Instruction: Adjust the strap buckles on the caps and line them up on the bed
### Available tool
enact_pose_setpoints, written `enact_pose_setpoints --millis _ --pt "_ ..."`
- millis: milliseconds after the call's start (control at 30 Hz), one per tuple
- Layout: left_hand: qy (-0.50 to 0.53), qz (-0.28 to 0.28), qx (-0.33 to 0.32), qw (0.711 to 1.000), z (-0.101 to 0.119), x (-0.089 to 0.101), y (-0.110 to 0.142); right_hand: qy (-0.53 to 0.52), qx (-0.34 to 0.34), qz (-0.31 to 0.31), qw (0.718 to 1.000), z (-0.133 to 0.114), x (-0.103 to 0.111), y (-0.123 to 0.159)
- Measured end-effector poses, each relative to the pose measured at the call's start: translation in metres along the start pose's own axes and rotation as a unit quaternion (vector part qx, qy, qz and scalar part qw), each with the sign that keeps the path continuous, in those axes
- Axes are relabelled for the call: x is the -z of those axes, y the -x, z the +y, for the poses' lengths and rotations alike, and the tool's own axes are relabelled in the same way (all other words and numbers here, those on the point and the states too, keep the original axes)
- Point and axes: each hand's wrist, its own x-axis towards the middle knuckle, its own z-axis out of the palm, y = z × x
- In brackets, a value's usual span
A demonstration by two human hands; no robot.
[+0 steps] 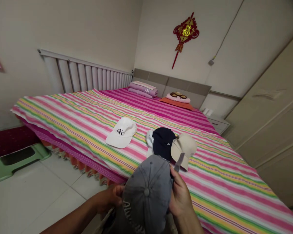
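A grey-blue baseball cap (146, 191) with pale lettering is held between my two hands, its crown facing up. My left hand (114, 196) grips the cap's left edge with bent fingers. On the other side my right hand (180, 195) pinches the rim, near a loose grey strap (179, 162) that sticks up. Beyond it on the bed lie a navy cap (163, 143) and a beige cap (187, 144), overlapping, with a pale cap (149, 139) partly hidden behind the navy one. A white cap (123, 131) with black letters rests apart to the left.
The bed has a striped sheet (70, 113) and folded bedding (143, 89) by the headboard (171, 85). A green stool (17, 161) stands on the tiled floor at left. A nightstand (217, 123) and wardrobe (271, 123) are at right; a radiator (88, 74) lines the left wall.
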Motion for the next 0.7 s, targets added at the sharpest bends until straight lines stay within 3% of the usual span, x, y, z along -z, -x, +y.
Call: enact_pose_setpoints --millis 133,300,400,533,700 --pt "0.072 0.032 -0.018 0.997 -0.002 0.011 0.026 0.019 0.011 0.007 1.0 0.007 0.012 -0.022" --pt "0.069 0.099 -0.071 0.99 0.043 0.036 0.047 0.123 -0.045 0.073 0.989 0.027 0.049 -0.038" --pt "0.044 0.132 -0.124 0.982 0.088 0.045 0.042 0.133 -0.113 0.066 0.982 0.047 0.084 -0.033" --pt "-0.005 0.196 -0.223 0.955 0.169 0.039 0.01 0.126 -0.185 0.093 0.97 0.073 0.123 -0.024" --pt "-0.035 0.168 -0.398 0.901 0.265 0.026 -0.041 0.135 -0.219 0.111 0.96 0.092 0.148 -0.02"
